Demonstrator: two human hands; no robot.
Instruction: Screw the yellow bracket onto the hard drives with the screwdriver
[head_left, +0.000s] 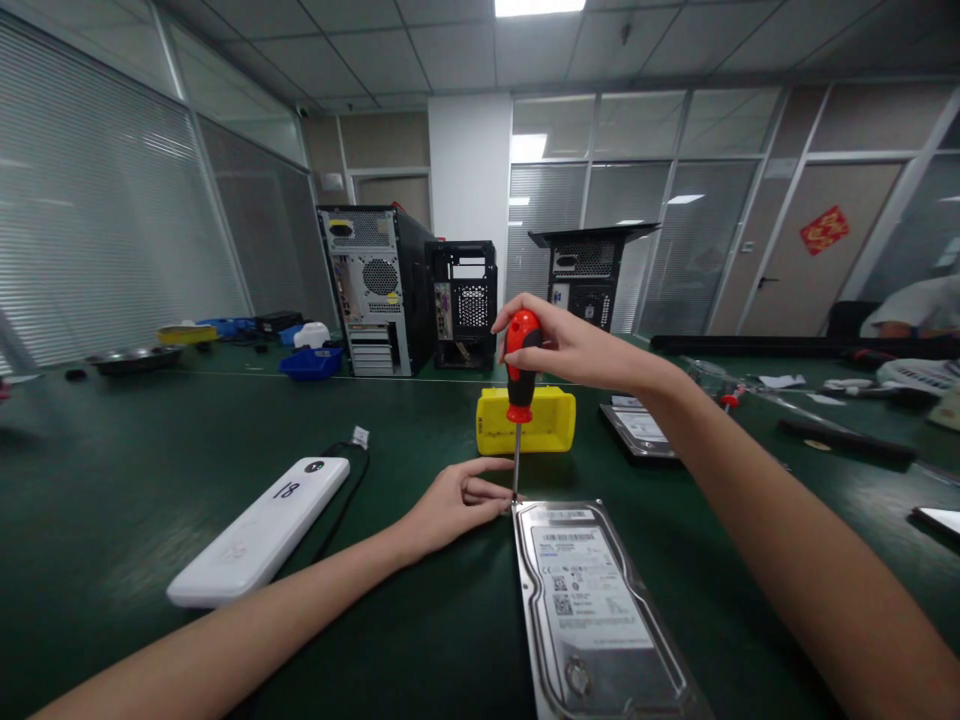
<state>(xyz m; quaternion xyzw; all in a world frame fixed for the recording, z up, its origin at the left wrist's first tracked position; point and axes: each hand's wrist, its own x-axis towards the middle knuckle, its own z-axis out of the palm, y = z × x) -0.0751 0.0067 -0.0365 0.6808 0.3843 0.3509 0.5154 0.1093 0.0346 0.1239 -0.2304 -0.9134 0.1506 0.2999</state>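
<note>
My right hand (544, 340) is wrapped round the red and black handle of a screwdriver (520, 385), which stands upright. Its tip meets the far left corner of a silver hard drive (600, 610) lying label up on the green table. Beside that corner, my left hand (461, 500) has its fingertips pressed together at the screwdriver's tip; whatever is between them is too small to make out. Just behind the screwdriver sits a yellow bin (551, 422).
A white power bank (259, 530) with a black cable lies at left. Another hard drive (637, 428) is behind my right forearm. Computer cases (375, 290) stand at the back, near a blue bin (310, 364). A person's sleeve (919, 300) shows at far right.
</note>
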